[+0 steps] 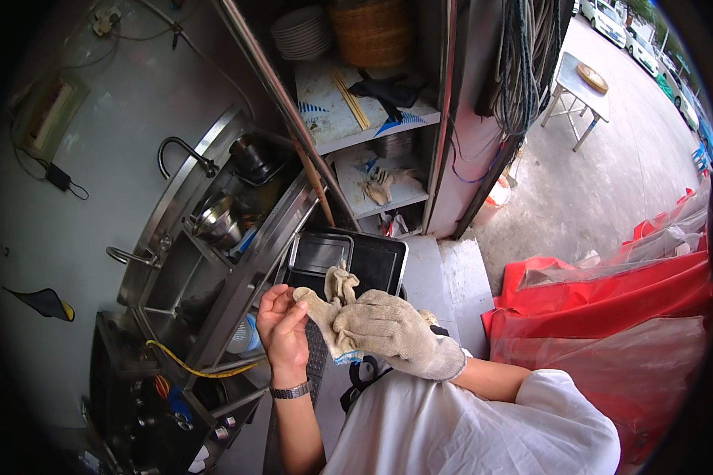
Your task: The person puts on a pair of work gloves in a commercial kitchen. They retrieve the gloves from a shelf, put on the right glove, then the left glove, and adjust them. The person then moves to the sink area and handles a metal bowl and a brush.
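My bare left hand (286,329), with a metal-band wristwatch (291,390) below it, pinches a fingertip of a loose beige knitted work glove (316,312). That glove is crumpled and has a blue-edged cuff. My right hand (383,332) wears a matching beige knitted glove and grips the loose glove near its middle. The right fingers are curled over it, so part of the loose glove is hidden. Beyond both hands, black rectangular trays (368,261) lie low in front of me.
To the left stands a stainless steel sink (181,273) with two faucets and a metal pot (220,222). A shelf unit (368,133) ahead holds plates, baskets, chopsticks and gloves. Red plastic sheeting (594,291) spreads at the right. Outside stands a small table (576,74).
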The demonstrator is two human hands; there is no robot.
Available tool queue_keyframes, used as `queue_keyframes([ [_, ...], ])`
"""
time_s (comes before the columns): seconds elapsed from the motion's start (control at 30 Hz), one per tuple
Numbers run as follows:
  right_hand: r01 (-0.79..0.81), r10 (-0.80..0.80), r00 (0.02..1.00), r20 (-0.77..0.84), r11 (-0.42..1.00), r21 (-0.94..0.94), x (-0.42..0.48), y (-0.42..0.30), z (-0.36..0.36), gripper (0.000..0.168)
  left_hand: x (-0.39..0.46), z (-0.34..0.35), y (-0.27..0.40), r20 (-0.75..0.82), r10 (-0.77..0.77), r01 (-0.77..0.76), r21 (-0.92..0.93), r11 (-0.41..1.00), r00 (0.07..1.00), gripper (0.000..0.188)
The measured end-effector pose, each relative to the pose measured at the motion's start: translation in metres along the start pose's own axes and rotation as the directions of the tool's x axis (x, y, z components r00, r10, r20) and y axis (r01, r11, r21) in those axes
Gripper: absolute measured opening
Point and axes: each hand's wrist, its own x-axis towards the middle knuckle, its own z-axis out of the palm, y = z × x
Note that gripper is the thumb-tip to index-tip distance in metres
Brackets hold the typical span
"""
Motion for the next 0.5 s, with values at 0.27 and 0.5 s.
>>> queue_keyframes([
  [0.27, -0.109, 0.113, 0.992, -0.049, 0.992, 0.068, 0.010, -0.001, -0.005, 0.047, 0.006, -0.020, -0.015, 0.114, -0.205, 0.228, -0.261, 0.938, 0.972, 0.032],
  [0.5, -0.237, 0.206, 0.958, -0.200, 0.961, -0.145, 0.013, -0.008, -0.002, 0.043, -0.027, 0.001, -0.030, 0.114, -0.379, 0.394, -0.164, 0.905, 0.918, 0.043],
])
